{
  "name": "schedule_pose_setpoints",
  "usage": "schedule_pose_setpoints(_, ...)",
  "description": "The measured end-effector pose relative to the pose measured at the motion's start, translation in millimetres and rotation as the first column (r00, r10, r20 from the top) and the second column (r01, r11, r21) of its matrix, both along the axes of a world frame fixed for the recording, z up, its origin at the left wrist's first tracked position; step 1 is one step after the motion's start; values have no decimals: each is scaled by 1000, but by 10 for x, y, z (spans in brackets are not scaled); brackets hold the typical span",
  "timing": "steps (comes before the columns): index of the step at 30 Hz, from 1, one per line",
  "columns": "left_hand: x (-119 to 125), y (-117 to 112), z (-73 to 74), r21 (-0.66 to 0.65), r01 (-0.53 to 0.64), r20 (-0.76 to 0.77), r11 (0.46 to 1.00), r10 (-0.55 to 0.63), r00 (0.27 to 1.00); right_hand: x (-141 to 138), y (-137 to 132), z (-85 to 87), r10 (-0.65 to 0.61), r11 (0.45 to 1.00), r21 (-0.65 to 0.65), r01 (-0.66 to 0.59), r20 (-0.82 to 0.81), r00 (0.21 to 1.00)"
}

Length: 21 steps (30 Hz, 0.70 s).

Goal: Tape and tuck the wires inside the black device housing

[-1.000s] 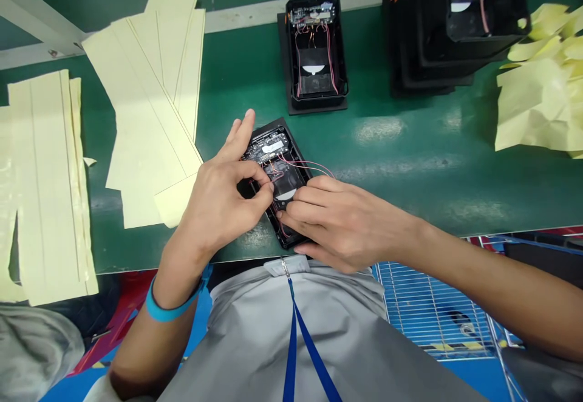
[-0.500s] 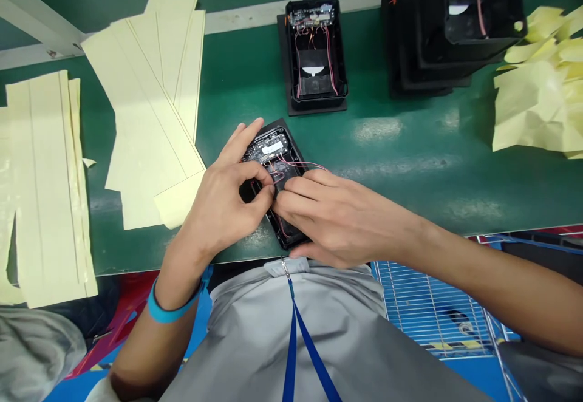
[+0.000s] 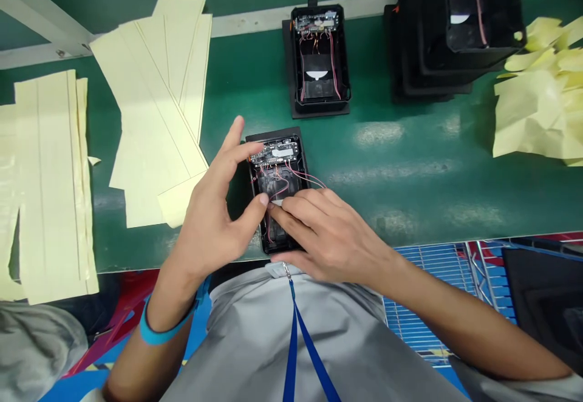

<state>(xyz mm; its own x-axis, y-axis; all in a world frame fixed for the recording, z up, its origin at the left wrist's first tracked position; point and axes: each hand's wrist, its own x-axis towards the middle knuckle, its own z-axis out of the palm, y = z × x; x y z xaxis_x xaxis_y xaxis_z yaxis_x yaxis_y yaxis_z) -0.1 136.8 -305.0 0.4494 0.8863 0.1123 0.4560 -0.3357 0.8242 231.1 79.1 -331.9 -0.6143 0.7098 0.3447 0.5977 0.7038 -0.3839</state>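
On the bench edge before me lies an open black plastic case (image 3: 301, 147) with a circuit board (image 3: 281, 152) at its far end and thin pink wires (image 3: 285, 188) looped inside. My left hand (image 3: 214, 207) is at the case's left side, thumb and forefinger apart; the thumb tip is near the wires and the forefinger reaches the board. My right hand (image 3: 330, 232) lies over the case's near right part, its fingertips inside and its thumb at the near edge. It covers part of the interior and the wire ends.
A similar wired case (image 3: 321, 107) stands farther back. Stacked black cases (image 3: 437, 62) are at the back right, beside crumpled yellow paper (image 3: 523, 113). Pale yellow sheets (image 3: 150, 104) and another paper stack (image 3: 50, 189) lie left. A wire rack (image 3: 423, 286) is below the bench at right.
My left thumb and forefinger have parted from their pinch at the wires. The case has turned straighter, and my right hand has shifted slightly nearer my body.
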Motion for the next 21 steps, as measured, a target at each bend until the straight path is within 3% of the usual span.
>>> schedule_pose_setpoints(6,-223,-352,-37,-87,-50,44,995,54,998,-72,-210,46,-81,995,52,88,-122,989)
schedule_pose_setpoints(11,-286,-576,-142,-90,-56,25,994,58,998,-85,-267,77,-73,997,-39,68,-155,985)
schedule_pose_setpoints(16,-318,-664,-122,-84,34,-95,996,-42,995,-211,-305,140,-214,967,-177,185,-164,963)
schedule_pose_setpoints(21,-334,-644,-120,-9,75,-122,997,-76,990,-388,-431,118,-343,936,-137,325,-150,927)
